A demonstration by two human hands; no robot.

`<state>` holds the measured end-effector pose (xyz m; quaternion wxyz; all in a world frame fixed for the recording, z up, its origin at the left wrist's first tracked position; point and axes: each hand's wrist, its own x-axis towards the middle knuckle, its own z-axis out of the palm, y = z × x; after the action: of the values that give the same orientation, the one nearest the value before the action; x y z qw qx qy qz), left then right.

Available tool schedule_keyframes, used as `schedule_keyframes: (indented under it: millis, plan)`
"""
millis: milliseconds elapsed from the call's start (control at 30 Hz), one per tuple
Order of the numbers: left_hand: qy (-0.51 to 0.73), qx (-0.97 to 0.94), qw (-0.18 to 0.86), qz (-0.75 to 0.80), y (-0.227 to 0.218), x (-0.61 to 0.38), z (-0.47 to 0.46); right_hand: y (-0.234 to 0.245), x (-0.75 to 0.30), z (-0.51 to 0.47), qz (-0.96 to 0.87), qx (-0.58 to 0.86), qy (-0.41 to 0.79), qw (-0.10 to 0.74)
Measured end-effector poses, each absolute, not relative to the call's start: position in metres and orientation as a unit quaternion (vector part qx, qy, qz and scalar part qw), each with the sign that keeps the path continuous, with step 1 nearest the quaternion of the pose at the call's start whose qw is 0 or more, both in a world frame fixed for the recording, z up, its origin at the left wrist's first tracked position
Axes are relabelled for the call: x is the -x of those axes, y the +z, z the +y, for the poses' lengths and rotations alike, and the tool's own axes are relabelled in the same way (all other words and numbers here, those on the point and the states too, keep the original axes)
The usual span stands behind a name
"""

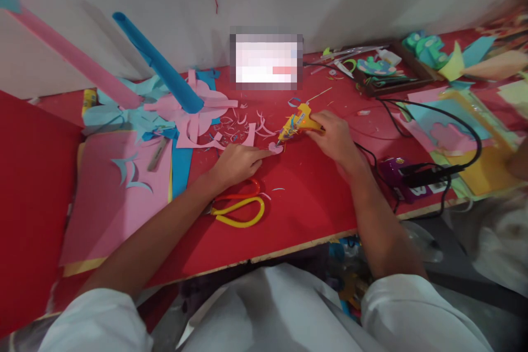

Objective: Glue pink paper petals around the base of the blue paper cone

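My right hand (330,132) is wrapped round the handle of a yellow hot glue gun (303,119), its body wound with bits of paper or tape. A glue stick pokes out of its back end. The nozzle points down at a small pink paper piece (276,148) and seems to touch it. From the left, my left hand (239,165) holds that piece down with the tip of its stretched index finger; the other fingers are curled. Scissors (241,213) with one red and one yellow handle loop lie just below my left wrist, their blades hidden under the forearm.
Pink paper cutouts (206,93), a blue paper tube (160,63) and a pink tube (78,58) stand left. Pink sheets (107,203) lie nearer. A purple box (398,179) with black cables sits right, before a brown tray (396,85). Another person's arm (517,160) shows far right.
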<state>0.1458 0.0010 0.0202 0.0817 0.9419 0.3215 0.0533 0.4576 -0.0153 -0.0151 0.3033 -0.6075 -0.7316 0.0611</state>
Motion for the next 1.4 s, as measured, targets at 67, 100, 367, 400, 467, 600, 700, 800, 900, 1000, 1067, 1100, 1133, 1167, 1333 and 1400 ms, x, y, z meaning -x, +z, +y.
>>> schedule_keyframes:
  millis: [67,100,367,400,467,600,700,800,900,1000,1067,1100,1133,1167,1333,1400]
  plan:
    - [0.054,-0.943,0.079,0.319,0.019,-0.145,0.001,-0.014,-0.460,-0.016,-0.732,0.608,0.063,0.300]
    - [0.056,-0.944,0.079,0.317,0.019,-0.145,0.001,-0.013,-0.461,-0.016,-0.733,0.607,0.064,0.300]
    - [0.062,-0.944,0.092,0.309,0.019,-0.144,0.001,-0.005,-0.468,-0.017,-0.741,0.598,0.084,0.293]
    - [0.061,-0.944,0.093,0.310,0.019,-0.145,0.001,-0.006,-0.466,-0.017,-0.740,0.598,0.083,0.297]
    - [0.062,-0.945,0.093,0.308,0.019,-0.145,0.001,-0.007,-0.464,-0.018,-0.737,0.598,0.078,0.306]
    - [0.071,-0.945,0.092,0.306,0.018,-0.144,0.002,-0.011,-0.461,-0.017,-0.735,0.599,0.073,0.309]
    - [0.068,-0.946,0.088,0.305,0.018,-0.144,0.002,-0.011,-0.463,-0.017,-0.737,0.599,0.069,0.305]
    - [0.062,-0.945,0.088,0.307,0.020,-0.144,0.001,-0.010,-0.466,-0.017,-0.734,0.603,0.065,0.305]
    - [0.052,-0.944,0.089,0.313,0.021,-0.145,0.001,-0.009,-0.466,-0.017,-0.725,0.616,0.057,0.303]
    - [0.051,-0.945,0.090,0.310,0.022,-0.145,0.001,-0.009,-0.463,-0.019,-0.716,0.628,0.045,0.301]
    - [0.051,-0.945,0.091,0.311,0.021,-0.145,0.001,-0.009,-0.462,-0.020,-0.714,0.629,0.046,0.304]
    - [0.050,-0.944,0.092,0.313,0.021,-0.145,0.001,-0.009,-0.461,-0.020,-0.714,0.628,0.048,0.307]
    - [0.048,-0.943,0.093,0.315,0.021,-0.145,0.001,-0.009,-0.462,-0.020,-0.713,0.627,0.050,0.310]
    - [0.045,-0.943,0.095,0.316,0.021,-0.145,0.000,-0.009,-0.463,-0.019,-0.712,0.627,0.051,0.312]
    - [0.045,-0.941,0.101,0.321,0.023,-0.146,0.000,-0.012,-0.478,-0.016,-0.672,0.667,0.028,0.320]
    - [0.048,-0.940,0.099,0.322,0.023,-0.146,0.000,-0.015,-0.486,-0.016,-0.640,0.698,0.012,0.322]
